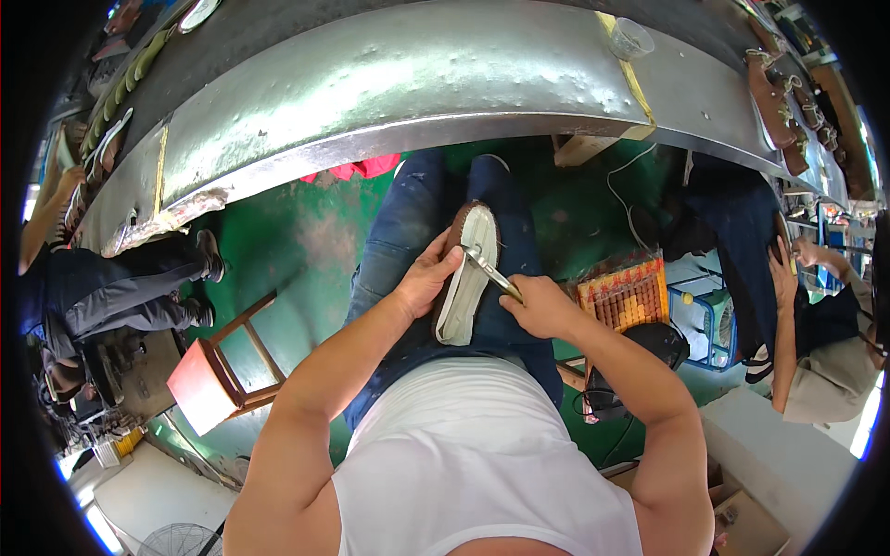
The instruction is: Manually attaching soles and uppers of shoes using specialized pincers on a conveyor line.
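A brown shoe [461, 306] lies across my thighs with its pale, off-white underside turned up and its rounded toe end pointing away from me. My left hand [427, 280] grips the shoe's left edge near the middle, the thumb lying over the underside. Closed around the handles of metal pliers [494, 273] is my right hand [542, 307]. The jaws of the pliers touch the shoe close to my left thumb; what they grip, if anything, is too small to make out.
A metal-topped workbench [399, 69] curves across in front, with a clear cup [631, 39] and brown shoe pieces [777, 111] at its right. A wooden stool [209, 385] stands left, a beaded seat mat [626, 295] right. People sit at both sides.
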The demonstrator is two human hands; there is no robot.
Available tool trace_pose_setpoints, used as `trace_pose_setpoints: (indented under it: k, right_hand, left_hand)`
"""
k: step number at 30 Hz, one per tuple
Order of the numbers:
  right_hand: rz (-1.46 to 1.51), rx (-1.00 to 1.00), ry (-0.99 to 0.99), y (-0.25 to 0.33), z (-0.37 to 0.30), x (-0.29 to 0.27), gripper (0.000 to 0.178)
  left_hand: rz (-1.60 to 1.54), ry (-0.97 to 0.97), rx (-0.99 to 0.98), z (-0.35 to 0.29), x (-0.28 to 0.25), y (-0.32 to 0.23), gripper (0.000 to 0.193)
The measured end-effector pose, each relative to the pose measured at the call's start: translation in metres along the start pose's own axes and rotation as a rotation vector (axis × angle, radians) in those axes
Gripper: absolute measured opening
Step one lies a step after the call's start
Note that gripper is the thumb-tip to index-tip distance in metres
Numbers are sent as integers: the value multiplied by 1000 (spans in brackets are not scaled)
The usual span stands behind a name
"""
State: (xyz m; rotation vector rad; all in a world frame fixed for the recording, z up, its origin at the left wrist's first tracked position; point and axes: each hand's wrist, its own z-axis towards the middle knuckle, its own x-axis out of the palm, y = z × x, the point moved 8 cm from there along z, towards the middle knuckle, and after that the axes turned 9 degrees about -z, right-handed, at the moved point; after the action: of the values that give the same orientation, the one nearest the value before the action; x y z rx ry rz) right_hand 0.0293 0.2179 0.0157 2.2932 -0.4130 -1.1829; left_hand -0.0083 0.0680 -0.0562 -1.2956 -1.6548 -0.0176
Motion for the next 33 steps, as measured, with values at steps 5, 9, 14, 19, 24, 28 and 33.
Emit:
trace_pose_setpoints:
  k: [5, 9, 14, 19, 24, 28, 33]
  right_hand:
    - [550, 288, 268, -17, -4, 35, 24]
    - [1020, 246, 373, -39, -7, 66, 23]
    - [1237, 278, 610, -58, -19, 47, 28]
    - [530, 208, 285, -57, -15, -19, 30]
    - [-26, -54, -3, -15, 21, -25, 41]
    - [-22, -20, 25, -38, 12, -30, 39]
    - [221, 174, 444, -39, -37, -10, 34]
  left_hand:
    - [0, -60, -19, 5, -4, 6, 72]
    - [139, -101, 4, 8, -1, 7, 53]
    - [286, -222, 4, 13, 0, 7, 55]
    - [425, -298, -34, 15, 3, 2, 57]
    - [619, -336, -98, 12, 10, 2, 59]
    - [468, -230, -155, 16, 9, 0, 57]
    - [344, -137, -354, 10, 19, -1, 54]
